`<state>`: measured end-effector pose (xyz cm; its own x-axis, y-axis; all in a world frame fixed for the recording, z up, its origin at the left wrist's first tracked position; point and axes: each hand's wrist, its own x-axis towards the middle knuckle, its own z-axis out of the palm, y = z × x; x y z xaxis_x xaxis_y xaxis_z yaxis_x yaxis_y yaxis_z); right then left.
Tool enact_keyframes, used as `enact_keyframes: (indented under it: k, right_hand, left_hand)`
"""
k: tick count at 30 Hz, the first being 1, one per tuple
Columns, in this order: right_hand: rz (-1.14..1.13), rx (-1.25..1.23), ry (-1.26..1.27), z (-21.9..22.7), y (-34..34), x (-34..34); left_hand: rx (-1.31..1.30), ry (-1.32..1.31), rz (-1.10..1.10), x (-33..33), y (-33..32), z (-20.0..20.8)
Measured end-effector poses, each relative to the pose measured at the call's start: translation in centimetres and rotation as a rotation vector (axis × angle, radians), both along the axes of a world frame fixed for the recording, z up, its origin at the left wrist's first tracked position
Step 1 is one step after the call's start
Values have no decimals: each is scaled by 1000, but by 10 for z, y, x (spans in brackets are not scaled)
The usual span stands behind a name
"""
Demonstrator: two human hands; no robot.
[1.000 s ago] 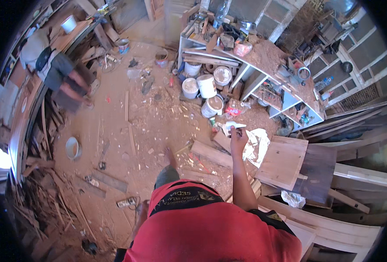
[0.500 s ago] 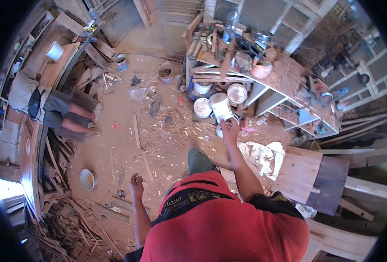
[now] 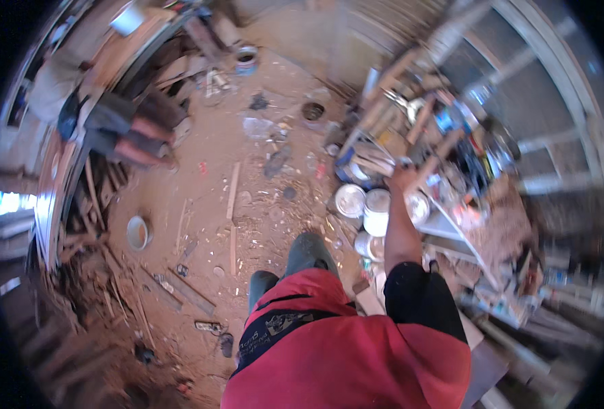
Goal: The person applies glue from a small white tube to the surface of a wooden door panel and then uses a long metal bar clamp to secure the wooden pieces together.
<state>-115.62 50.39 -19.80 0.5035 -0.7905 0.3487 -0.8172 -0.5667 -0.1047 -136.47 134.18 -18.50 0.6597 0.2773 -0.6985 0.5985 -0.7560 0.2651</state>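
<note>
My right arm stretches forward to the cluttered workbench. At its near left edge, my right hand (image 3: 402, 178) is among wood pieces (image 3: 373, 158), beside a long wooden piece (image 3: 441, 160). Motion blur smears the fingers, so I cannot tell whether they grip anything. Below the hand, several white lidded buckets (image 3: 350, 200) stand close together on the floor. My left hand is not in view.
Tools, bottles and shavings crowd the workbench (image 3: 506, 211) at the right. Another person (image 3: 104, 116) leans over a long bench (image 3: 128, 51) at the left. A white bucket (image 3: 137, 233), wood strips (image 3: 234, 191) and scraps lie on the sandy floor.
My right hand has left the white bucket it was at and reached farther forward to the workbench's wood pieces. My left hand has gone out of view. The whole view has turned.
</note>
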Motion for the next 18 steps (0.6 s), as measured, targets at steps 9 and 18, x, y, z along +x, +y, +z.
enact_keyframes:
  k: [9,18]
  right_hand:
    - [-376,231,-361,-41,-48,46]
    - [-448,365,30,-50,-26,35]
  left_hand:
    - [-99,-290,323,16,-59,45]
    - [-38,-371,389,42,-110,130]
